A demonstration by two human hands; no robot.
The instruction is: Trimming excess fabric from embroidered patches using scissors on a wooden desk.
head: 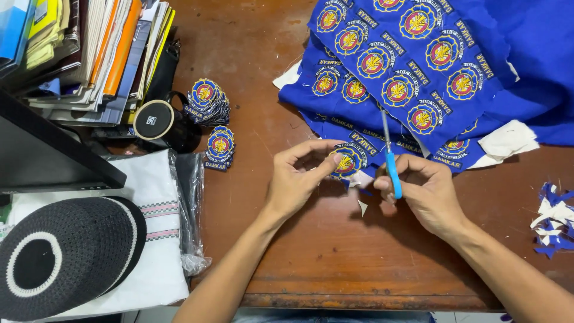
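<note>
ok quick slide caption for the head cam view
Left hand pinches a round embroidered patch while the right hand works blue-handled scissors at a blue patch sheet on a wooden table.

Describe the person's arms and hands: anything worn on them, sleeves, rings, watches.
Both forearms are bare up to the frame edge, with no sleeves in view. The left hand and right hand wear no gloves; no ring, watch or bracelet is visible. Fingernails look short and unpainted.

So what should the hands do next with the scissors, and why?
Probably snip a little further around the round badge. The left hand pinches it at the blue cloth edge, and the right hand holds blue-handled scissors right beside it.
</note>
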